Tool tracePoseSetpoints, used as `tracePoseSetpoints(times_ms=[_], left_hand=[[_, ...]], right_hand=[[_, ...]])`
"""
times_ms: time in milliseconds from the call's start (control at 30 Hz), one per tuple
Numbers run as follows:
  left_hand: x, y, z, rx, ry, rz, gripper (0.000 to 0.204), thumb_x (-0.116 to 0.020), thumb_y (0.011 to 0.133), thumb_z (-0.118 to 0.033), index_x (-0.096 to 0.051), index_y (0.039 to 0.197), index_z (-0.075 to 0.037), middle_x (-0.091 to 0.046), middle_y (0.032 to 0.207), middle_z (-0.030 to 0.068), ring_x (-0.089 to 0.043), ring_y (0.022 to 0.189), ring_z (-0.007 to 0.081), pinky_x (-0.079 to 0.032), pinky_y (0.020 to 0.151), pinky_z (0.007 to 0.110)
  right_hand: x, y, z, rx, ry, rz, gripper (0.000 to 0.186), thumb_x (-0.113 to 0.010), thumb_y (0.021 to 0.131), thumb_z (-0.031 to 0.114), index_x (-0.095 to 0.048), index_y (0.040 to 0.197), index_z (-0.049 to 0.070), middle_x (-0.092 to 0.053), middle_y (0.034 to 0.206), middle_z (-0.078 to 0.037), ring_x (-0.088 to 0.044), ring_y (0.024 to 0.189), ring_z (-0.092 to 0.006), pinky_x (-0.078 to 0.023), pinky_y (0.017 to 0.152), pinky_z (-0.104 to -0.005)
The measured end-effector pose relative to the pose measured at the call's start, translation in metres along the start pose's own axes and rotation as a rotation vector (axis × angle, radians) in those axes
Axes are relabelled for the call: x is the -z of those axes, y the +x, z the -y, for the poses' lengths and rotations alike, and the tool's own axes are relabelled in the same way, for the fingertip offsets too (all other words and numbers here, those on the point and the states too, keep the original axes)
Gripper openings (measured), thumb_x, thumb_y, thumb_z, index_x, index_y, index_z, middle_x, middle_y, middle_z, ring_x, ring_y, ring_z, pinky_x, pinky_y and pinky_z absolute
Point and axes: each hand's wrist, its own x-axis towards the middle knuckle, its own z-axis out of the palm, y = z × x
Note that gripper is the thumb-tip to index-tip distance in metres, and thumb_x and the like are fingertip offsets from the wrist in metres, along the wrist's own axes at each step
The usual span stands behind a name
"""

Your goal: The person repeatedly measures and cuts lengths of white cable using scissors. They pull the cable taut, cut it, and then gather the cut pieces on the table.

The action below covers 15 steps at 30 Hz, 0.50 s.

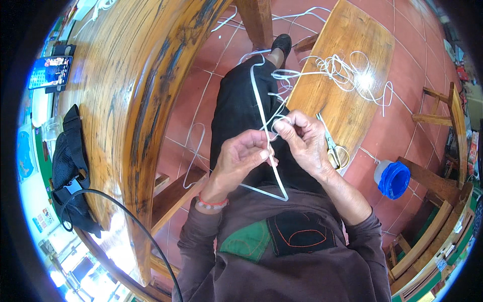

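Observation:
Over my lap, my left hand has its fingers curled and pinches a flat white cord, which runs down past it to a bend on my dark clothing. Beside it to the right, my right hand pinches a small loop of the same cord between thumb and fingers. More white cord lies in loose tangles on the wooden bench ahead. Scissors with yellow handles lie on that bench just right of my right hand, partly behind it.
A thick wooden table fills the left, with a phone, a black mesh strap bag and a dark cable. A blue-topped container is at right, near wooden stools. The floor is red tile, with trailing cord.

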Motion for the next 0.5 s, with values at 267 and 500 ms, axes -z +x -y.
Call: tracePoseSetpoints(times_ms=[267,500], left_hand=[[0.014,-0.008,-0.005,0.032,-0.03,0.113,0.02,-0.054,0.082,-0.003,-0.052,0.101,0.005,-0.056,0.093,0.0092,-0.056,0.075,0.0122,-0.047,0.084,0.036],[0.039,-0.029,-0.019,0.088,0.095,0.179,0.015,-0.054,0.083,-0.003,-0.054,0.096,0.003,-0.055,0.093,0.0078,-0.058,0.081,0.0142,-0.049,0.077,0.028]], right_hand=[[0.013,0.022,-0.003,0.107,-0.291,-0.146,0.022,-0.059,0.083,0.014,-0.049,0.066,0.004,-0.04,0.059,0.006,-0.033,0.055,-0.0018,-0.029,0.048,-0.0181],[0.02,0.036,0.003,0.194,-0.453,-0.233,0.018,-0.061,0.079,0.016,-0.057,0.07,0.002,-0.047,0.052,-0.003,-0.041,0.049,-0.0096,-0.036,0.046,-0.0263]])
